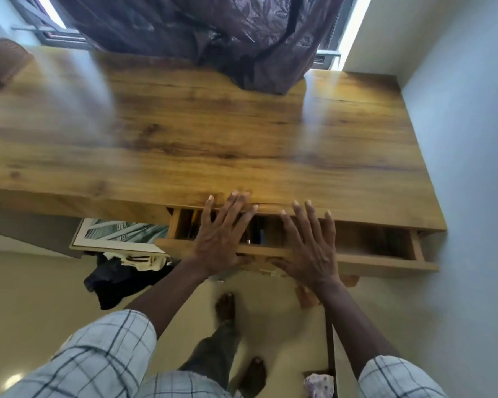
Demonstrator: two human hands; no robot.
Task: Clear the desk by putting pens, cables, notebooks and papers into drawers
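Under worktop [184, 133] front edge: drawer [357, 261] partly out.
Left hand [223, 234]: flat, fingers spread, gripping nothing, resting across drawer front.
Right hand [311, 245]: likewise.
Drawer contents: dark, indistinct.

Daylight enters from the window [354, 27] behind the curtain [213, 33], bright. Pale streaked glare on the desk [184, 133]. Motion blur throughout; wide-angle bending at edges.
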